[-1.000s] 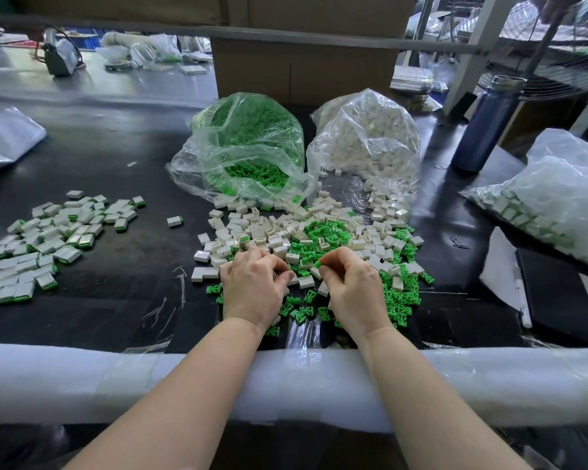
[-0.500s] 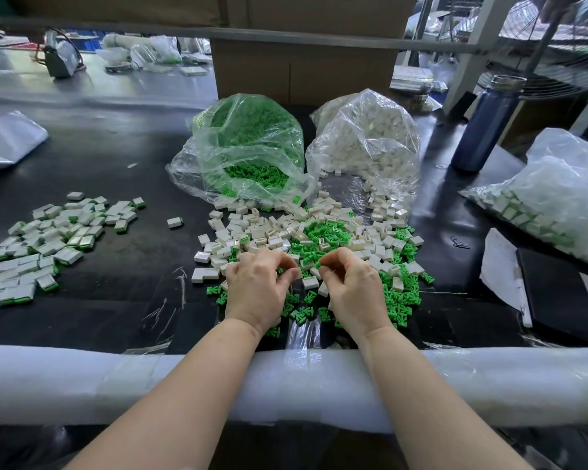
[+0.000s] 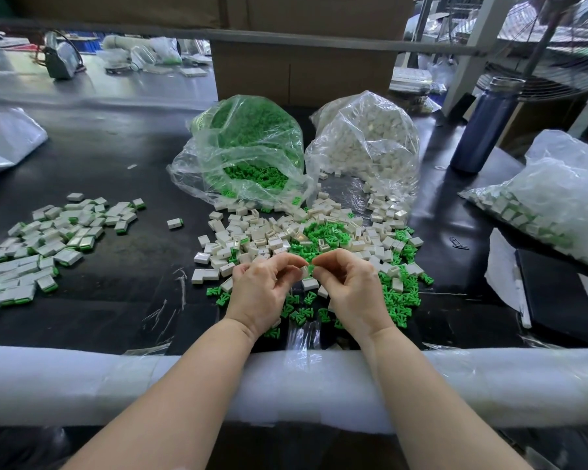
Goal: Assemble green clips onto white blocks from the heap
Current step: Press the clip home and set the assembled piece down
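In front of your two clear bags (image 3: pixel 252 154) sprawls the heap (image 3: pixel 319 239), white blocks (image 3: pixel 252 232) jumbled with green clips (image 3: pixel 323 237), clips thickest at its middle and near edge.

Mixed heap (image 3: pixel 306 239) centre on table (image 3: pixel 123 157), two bags (image 3: pixel 248 154) behind it, assembled pile (image 3: pixel 51 239) left, bottle (image 3: pixel 486 127) far right.

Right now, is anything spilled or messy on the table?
Yes. White blocks and green clips have spilled from the two open bags into one mixed heap. One finished block lies alone, apart from the pile at left. Nothing looks broken.
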The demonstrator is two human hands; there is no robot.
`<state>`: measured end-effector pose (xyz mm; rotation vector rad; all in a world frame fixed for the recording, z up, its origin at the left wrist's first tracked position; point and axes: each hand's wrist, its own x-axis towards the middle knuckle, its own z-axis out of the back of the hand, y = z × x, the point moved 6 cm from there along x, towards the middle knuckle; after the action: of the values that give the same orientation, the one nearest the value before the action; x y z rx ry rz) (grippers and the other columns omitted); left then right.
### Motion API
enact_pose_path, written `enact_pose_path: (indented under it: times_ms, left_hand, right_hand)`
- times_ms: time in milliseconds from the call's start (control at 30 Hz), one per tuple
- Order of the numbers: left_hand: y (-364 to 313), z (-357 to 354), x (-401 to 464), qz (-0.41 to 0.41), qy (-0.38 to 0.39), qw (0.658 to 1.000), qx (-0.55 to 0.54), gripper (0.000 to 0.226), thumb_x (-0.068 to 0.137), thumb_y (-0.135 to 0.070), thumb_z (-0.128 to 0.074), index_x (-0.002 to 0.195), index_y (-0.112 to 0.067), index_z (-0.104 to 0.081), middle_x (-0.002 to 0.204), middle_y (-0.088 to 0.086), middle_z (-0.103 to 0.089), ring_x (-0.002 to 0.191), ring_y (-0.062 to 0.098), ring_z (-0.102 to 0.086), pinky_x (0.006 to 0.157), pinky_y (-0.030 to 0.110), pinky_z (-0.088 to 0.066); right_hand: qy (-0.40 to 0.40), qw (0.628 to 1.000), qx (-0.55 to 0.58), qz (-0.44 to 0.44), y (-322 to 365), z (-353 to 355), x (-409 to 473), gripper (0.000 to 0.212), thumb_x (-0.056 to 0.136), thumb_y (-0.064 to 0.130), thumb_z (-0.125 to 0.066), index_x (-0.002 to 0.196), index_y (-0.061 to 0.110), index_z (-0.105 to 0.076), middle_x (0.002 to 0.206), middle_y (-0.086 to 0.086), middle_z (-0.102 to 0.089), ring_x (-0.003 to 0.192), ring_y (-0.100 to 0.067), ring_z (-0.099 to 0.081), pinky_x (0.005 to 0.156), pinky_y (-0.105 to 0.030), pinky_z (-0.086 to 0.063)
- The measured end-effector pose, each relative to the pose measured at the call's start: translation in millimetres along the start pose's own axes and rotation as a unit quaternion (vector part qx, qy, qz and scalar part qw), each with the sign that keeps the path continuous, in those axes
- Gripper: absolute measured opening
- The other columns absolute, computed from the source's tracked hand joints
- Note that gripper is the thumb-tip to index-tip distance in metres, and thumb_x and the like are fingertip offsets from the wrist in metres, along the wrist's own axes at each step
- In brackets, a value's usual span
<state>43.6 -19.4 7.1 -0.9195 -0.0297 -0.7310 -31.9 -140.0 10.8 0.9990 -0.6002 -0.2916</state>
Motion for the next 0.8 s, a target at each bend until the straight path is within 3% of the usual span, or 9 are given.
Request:
enact_pose_path:
  times_ms: [133,367,600,800]
  left_hand:
    - [-0.6,0.3,-0.5,-0.006,-0.007,1.000,0.023,0.012,0.088,-0.030,-0.060,0.095,-0.039,-0.063,0.082,-0.017,-0.065,0.082,0.007,-0.060,0.084,0.025,-0.022]
    - [0.6,0.3,-0.4,-0.008,-0.007,0.999,0.037,0.012,0.087,-0.032,-0.060,0.097,-0.037,-0.065,0.079,-0.021,-0.060,0.083,0.007,-0.057,0.076,0.022,-0.017]
    - [-2.8,-0.8,0.0,-0.010,0.012,1.000,0.013,0.020,0.086,-0.033,-0.061,0.084,-0.052,-0.054,0.087,-0.018,-0.067,0.091,0.010,-0.056,0.078,0.020,-0.017]
    - [-3.6,1.4,-0.3,-0.002,-0.004,1.000,-0.016,0.013,0.083,-0.024,-0.066,0.087,-0.036,-0.069,0.076,-0.028,-0.058,0.086,0.008,-0.058,0.092,0.030,-0.027]
  right_hand:
    - [0.007,1.000,0.000,-0.006,-0.7,-1.1,-0.3,0.008,0.084,0.007,-0.066,0.085,0.015,-0.069,0.074,0.009,-0.066,0.073,-0.010,-0.063,0.072,-0.027,-0.054]
    - [0.037,0.999,0.005,-0.021,-0.9,-5.1,-0.4,0.009,0.087,0.006,-0.062,0.088,0.012,-0.068,0.078,0.001,-0.067,0.077,-0.017,-0.063,0.073,-0.031,-0.053]
    - [0.041,0.998,0.017,-0.042,-0.5,-4.9,-0.7,0.014,0.087,0.004,-0.061,0.088,0.017,-0.062,0.072,0.005,-0.061,0.071,-0.012,-0.058,0.068,-0.027,-0.050]
    - [0.050,0.997,0.026,-0.053,0.9,-7.7,0.4,0.013,0.086,0.001,-0.062,0.086,0.014,-0.062,0.075,-0.003,-0.064,0.073,-0.019,-0.061,0.070,-0.030,-0.053]
